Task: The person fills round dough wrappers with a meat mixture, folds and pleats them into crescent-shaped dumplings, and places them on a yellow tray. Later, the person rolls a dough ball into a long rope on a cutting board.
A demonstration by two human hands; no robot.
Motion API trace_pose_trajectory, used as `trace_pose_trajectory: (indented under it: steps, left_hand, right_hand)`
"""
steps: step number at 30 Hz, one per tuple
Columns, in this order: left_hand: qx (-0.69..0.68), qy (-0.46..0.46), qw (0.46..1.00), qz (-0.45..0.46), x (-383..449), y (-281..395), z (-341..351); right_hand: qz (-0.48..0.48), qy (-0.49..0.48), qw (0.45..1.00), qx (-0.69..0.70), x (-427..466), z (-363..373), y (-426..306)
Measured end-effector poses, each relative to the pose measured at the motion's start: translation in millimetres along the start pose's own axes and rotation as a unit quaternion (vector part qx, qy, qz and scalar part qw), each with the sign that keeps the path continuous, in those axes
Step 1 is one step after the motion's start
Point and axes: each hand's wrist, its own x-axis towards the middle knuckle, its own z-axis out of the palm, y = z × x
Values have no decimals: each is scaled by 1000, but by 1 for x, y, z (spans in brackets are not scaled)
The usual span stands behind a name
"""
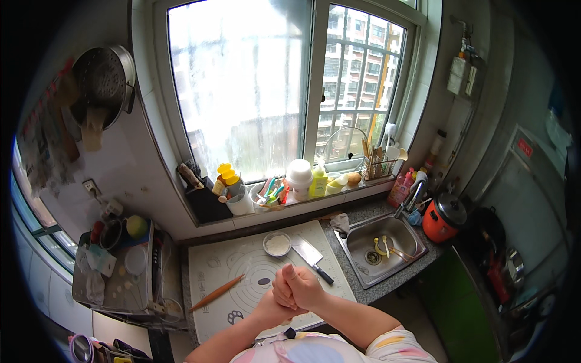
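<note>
My right hand [302, 286] is closed over the fingers of my left hand [274, 309], in front of my body and above a white silicone pastry mat [213, 254]. Whether anything lies between the palms is hidden. Beyond them on the mat, a glass bowl of white flour-like powder [277, 244] stands beside a cleaver [308, 251]. The cleaver's black handle points towards my right side. A tapered wooden rolling pin [218, 292] lies slanted on the mat's left part, apart from both hands.
To the right is a steel sink [363, 267] with utensils and yellowish peel-like pieces inside. An orange rice cooker [442, 220] stands past it. Bottles and containers line the windowsill [327, 199]. At left, a countertop oven [163, 267] carries bowls and other items.
</note>
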Motion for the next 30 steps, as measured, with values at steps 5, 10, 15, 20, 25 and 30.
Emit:
trace_pose_trajectory:
  steps: [5,10,15,20,25,30]
  left_hand:
    - [5,-21,998,60,4,-46,-10]
    - [-25,59,987,147,2,-66,-1]
    - [82,-8,995,54,5,-118,-19]
    - [242,18,967,-77,-6,-227,-48]
    - [219,121,919,-306,-39,-307,-79]
    - [-507,67,799,-316,-2,-137,-35]
  right_hand:
    - [6,-55,998,-36,5,1,3]
    - [-16,-47,999,-16,10,4,0]
    - [-9,-30,999,-23,12,1,0]
    - [-28,30,999,-17,31,3,-3]
    - [-98,83,988,-88,51,-16,20]
    - [-98,-28,896,-433,21,-30,112]
